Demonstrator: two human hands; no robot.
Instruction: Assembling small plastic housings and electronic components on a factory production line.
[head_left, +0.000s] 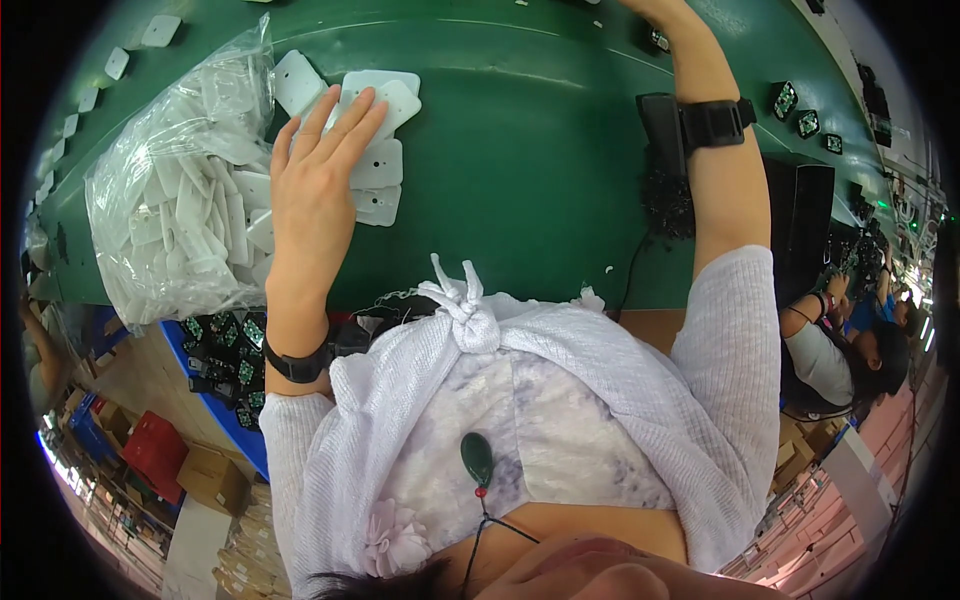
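Observation:
My left hand [318, 190] lies with its fingers stretched out over several white plastic plates [384, 165] with rounded corners and small holes. Its fingertips touch the upper plates, and nothing is gripped. Just left of it, a clear plastic bag [165, 215] bulges with many more such plates, its mouth gathered toward the far side. My right arm reaches far forward. Only a little of my right hand [655, 6] shows at the top edge; its fingers are cut off from view. Close by it sits a small black part with a circuit board [659, 41].
A green table [510, 190] spreads before me. White plates [160, 31] lie in a row at far left, black circuit-board parts [808, 123] at right. A black box [800, 205] stands at right. A blue tray [240, 430] holds black parts. Another person [830, 360] sits at right.

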